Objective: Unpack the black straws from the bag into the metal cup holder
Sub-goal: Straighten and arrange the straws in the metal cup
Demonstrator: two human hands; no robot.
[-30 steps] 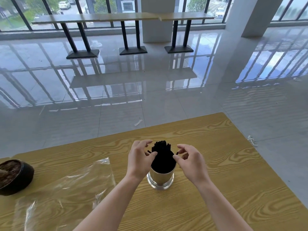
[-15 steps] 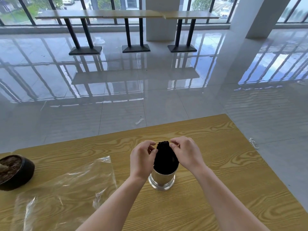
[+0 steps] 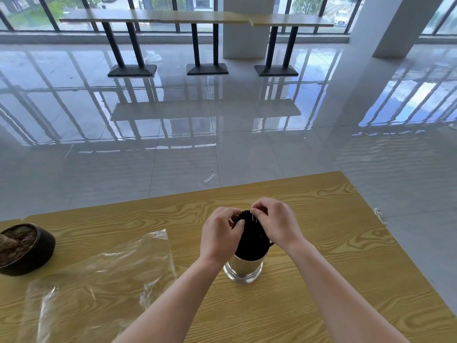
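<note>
- The metal cup holder [image 3: 243, 269] stands upright on the wood-grain table [image 3: 333, 243], near the middle of the tabletop and close to the person.
- A dense bundle of black straws [image 3: 251, 240] stands in the holder, filling its mouth and rising well above the rim; the bundle leans slightly to the left at the top.
- The left hand [image 3: 220, 235] sits against the left side of the bundle, its fingers curled in, with the thumb and forefinger pinched together at the straw tops.
- The right hand [image 3: 275, 222] arches over the right side of the bundle, fingers bent down, with its fingertips [image 3: 254, 214] closed on the upper ends of the straws.
- Both hands touch the straws; neither touches the metal wall of the holder.
- The clear plastic bag [image 3: 103, 278] lies flat and crumpled on the table to the left of the holder, apart from it, with the left forearm crossing just beside its right edge.
- A dark round bowl [image 3: 37, 251] with brownish contents sits at the table's left edge, well apart from the holder.
- Beyond the table lies a glossy tiled floor [image 3: 222, 134].
</note>
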